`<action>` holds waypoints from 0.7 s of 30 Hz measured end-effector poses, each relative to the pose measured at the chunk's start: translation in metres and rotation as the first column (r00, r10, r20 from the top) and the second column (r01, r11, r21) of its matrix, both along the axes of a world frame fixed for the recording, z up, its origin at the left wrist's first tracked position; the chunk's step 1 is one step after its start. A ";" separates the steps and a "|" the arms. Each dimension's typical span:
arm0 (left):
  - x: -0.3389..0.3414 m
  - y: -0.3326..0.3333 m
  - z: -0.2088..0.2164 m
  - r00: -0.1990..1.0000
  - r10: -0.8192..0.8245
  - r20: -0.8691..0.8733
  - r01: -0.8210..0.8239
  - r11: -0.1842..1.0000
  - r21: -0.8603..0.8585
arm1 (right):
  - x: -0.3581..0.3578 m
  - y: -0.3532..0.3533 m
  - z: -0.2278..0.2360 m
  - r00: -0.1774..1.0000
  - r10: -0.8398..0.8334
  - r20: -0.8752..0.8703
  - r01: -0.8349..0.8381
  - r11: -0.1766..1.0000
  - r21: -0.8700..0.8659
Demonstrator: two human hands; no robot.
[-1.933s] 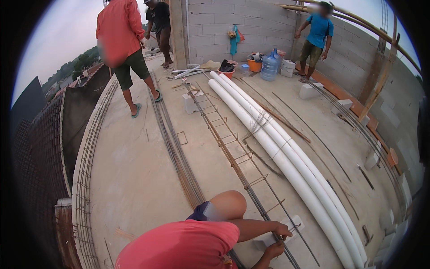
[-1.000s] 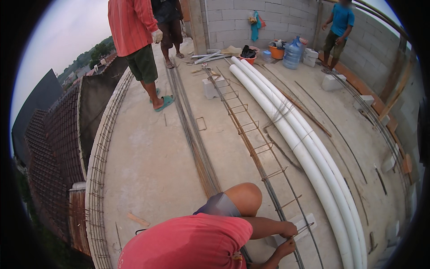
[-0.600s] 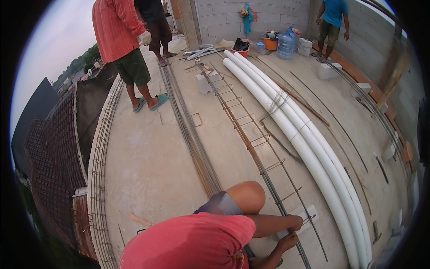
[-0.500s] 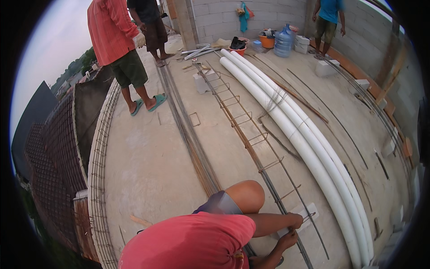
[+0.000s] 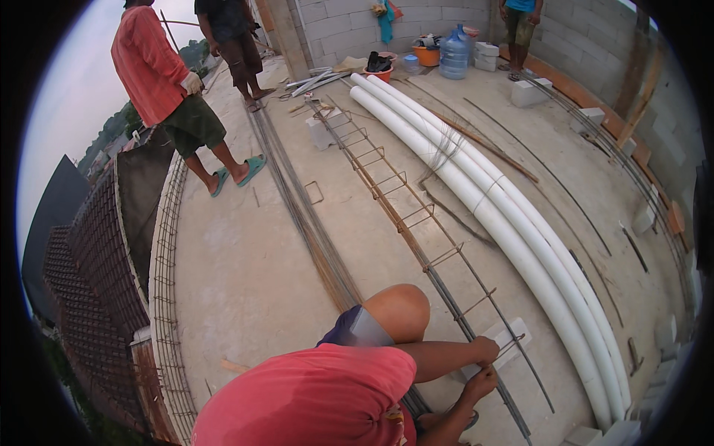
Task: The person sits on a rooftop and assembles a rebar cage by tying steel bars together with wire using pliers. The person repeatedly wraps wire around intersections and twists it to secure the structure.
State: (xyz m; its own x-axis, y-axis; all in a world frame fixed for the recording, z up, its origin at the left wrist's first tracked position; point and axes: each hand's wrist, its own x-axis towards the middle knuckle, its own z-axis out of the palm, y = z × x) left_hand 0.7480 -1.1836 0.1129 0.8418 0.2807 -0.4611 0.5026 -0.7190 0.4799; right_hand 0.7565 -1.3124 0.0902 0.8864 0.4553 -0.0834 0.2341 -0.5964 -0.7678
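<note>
My left hand (image 5: 486,350) is closed at the dark double bars of a long rebar cage (image 5: 413,239), beside a square wire stirrup (image 5: 511,343) near its close end. Just below it, my right hand (image 5: 480,383) has its fingers pinched together against the same bars. Whatever lies between the fingers of either hand is too small to make out. A light block (image 5: 513,332) sits under this end of the cage, and another block (image 5: 324,131) supports its far end. My bent left knee (image 5: 405,308) is beside my left forearm.
Long white pipes (image 5: 491,212) lie tied together right of the cage. Loose thin bars (image 5: 297,215) run along its left. A loose stirrup (image 5: 315,193) lies between them. Co-workers stand at the far left (image 5: 152,70) and far right (image 5: 520,30). A rebar mesh strip (image 5: 165,297) lines the left edge.
The view has turned slightly, shifting most of the far scene left and upward. Both hands stay close together at the same stirrup, with only slight movement of the fingers.
</note>
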 end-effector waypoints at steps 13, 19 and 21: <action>0.006 0.007 0.002 0.972 0.221 0.085 -0.205 0.964 -0.168 | -0.007 0.005 0.017 1.000 -0.004 0.017 0.004 1.000 0.026; 0.011 0.008 0.000 0.922 0.376 0.091 -0.355 0.916 -0.184 | -0.004 0.002 -0.004 0.995 -0.003 0.099 -0.008 0.995 0.102; 0.016 0.008 -0.001 0.915 0.398 0.070 -0.376 0.901 -0.216 | -0.004 0.002 -0.007 0.998 -0.035 0.052 0.031 0.997 0.072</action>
State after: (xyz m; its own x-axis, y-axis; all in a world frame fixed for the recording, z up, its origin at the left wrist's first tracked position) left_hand 0.7641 -1.1752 0.1124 0.7334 0.5090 -0.4506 0.6582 -0.3658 0.6580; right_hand 0.7526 -1.3104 0.0832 0.9034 0.4288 -0.0038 0.2570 -0.5486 -0.7956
